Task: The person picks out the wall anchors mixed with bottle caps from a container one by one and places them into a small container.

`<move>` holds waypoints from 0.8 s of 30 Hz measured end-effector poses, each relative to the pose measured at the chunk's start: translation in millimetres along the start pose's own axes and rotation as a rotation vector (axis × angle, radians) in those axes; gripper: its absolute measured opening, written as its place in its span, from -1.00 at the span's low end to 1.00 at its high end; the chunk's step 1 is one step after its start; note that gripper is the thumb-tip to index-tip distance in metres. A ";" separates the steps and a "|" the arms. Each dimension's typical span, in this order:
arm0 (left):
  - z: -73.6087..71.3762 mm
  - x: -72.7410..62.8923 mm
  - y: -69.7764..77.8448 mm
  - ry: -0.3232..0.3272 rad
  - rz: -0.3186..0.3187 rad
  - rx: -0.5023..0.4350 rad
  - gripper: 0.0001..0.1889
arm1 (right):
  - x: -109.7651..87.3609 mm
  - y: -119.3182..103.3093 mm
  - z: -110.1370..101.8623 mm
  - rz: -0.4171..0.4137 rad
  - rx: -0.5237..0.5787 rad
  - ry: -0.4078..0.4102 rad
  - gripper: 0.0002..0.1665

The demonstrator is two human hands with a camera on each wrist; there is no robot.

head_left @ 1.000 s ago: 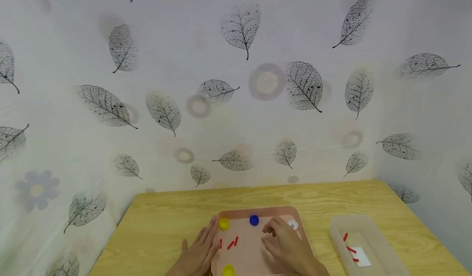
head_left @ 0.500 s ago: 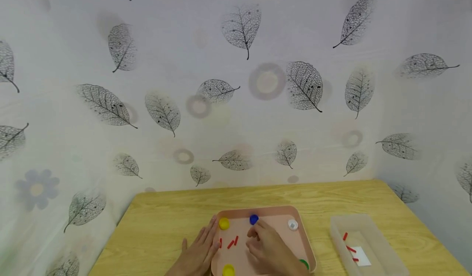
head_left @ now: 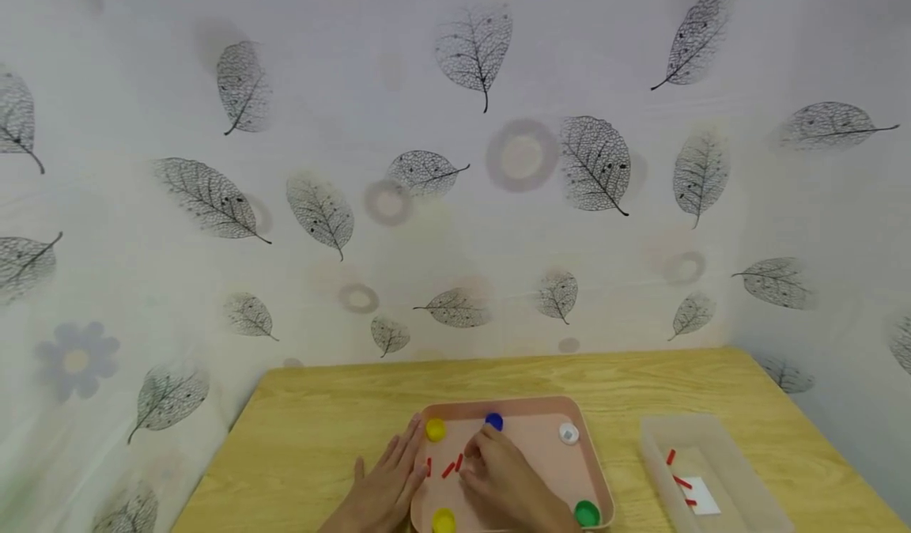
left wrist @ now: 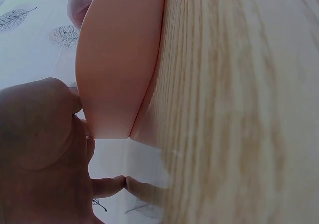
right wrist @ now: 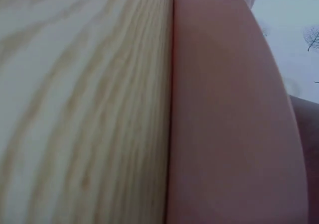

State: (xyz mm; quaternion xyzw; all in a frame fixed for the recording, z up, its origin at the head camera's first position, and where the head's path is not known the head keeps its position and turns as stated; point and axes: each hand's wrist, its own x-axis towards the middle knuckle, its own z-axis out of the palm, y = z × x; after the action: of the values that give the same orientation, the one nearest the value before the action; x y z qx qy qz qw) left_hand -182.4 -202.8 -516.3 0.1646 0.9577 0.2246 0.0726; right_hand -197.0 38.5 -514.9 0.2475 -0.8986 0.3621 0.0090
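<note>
My left hand lies with straight fingers along the left rim of a pink tray; in the left wrist view its fingers touch the tray's outer wall. Inside the tray, several short red sticks lie on the left side. My right hand is over the tray with bent fingers, thumb and forefinger apart, their tips right beside the rightmost red stick. Just beyond its knuckles is a small round blue cap. The right wrist view shows mostly the tray's side wall, with the fingers hidden.
Other round caps sit around the tray: a yellow one at back left, another yellow one at front left, a white one and a green one. A translucent bin at right holds red sticks and a white card.
My right hand has moved left across the tray from beside the white cap to the red sticks, uncovering the green cap. The left hand has stayed on the rim.
</note>
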 end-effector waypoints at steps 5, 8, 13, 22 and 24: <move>-0.3 1.5 -0.9 -0.006 0.001 0.000 -0.30 | 4.7 -2.2 2.4 0.067 -0.017 -0.032 -0.73; -0.1 2.1 -2.1 -0.012 0.000 0.002 -0.30 | 8.3 -3.7 4.4 0.097 -0.027 -0.049 -0.71; -1.2 2.2 -1.2 -0.015 0.006 -0.013 -0.30 | 13.0 -3.2 7.5 0.116 -0.025 -0.067 -0.74; 0.1 1.9 -2.0 0.023 0.020 -0.002 -0.33 | 15.6 -3.3 11.3 0.081 -0.046 -0.063 -0.79; 2.0 2.2 -3.9 0.024 0.017 0.008 -0.33 | 16.0 -3.3 12.0 0.084 -0.045 -0.064 -0.80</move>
State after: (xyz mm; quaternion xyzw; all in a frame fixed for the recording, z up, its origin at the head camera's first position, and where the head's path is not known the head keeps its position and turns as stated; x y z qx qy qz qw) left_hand -185.1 -204.5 -520.0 0.1705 0.9579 0.2234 0.0587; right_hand -207.6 21.6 -518.5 0.2208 -0.9159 0.3338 -0.0292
